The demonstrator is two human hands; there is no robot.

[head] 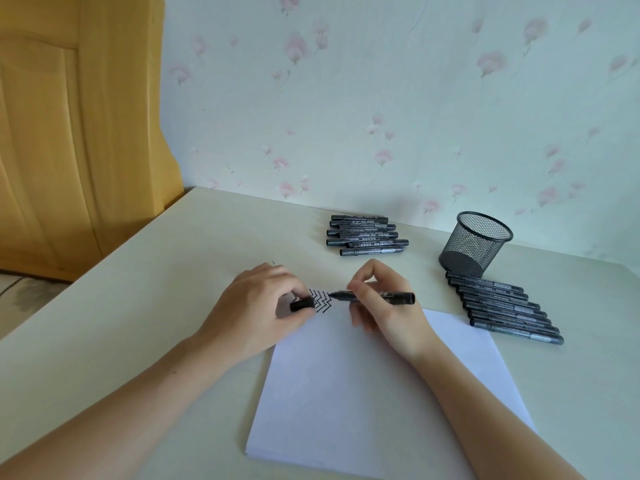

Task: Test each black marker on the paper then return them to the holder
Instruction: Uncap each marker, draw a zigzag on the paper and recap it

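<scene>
At a pale table (145, 306) set against floral wallpaper (381, 98), we hold an uncapped black marker (374, 296) level in our right hand (388, 306), fingers pinched round its barrel, tip pointing left over the far edge of the white paper (374, 393). Our left hand (256, 306) curls round the marker's cap (302, 303), just left of a patch of black zigzag lines (322, 301) on the paper's far left corner. A pile of markers (365, 235) lies farther back, near the wall. To the right, the empty mesh holder (476, 242) stands upright, with a row of markers (505, 308) laid side by side just in front of it. A wooden door (69, 133) fills the far left.
</scene>
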